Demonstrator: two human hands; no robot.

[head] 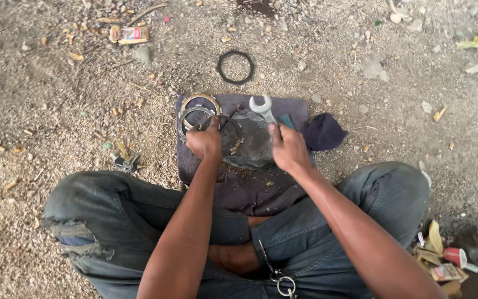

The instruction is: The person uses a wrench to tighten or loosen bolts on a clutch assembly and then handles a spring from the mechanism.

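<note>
Our legs (pixel 139 221) sit crossed on gravel (pixel 56 111), with a dark cloth (pixel 239 188) beneath both hands. Our left hand (pixel 204 141) is closed on a thin ring (pixel 229 133); just beyond it lie two plates (pixel 195 111). Our right hand (pixel 289 148) grips a wrench (pixel 262 106). We judge grit could foul the parts, or the wrench could slip.
</note>
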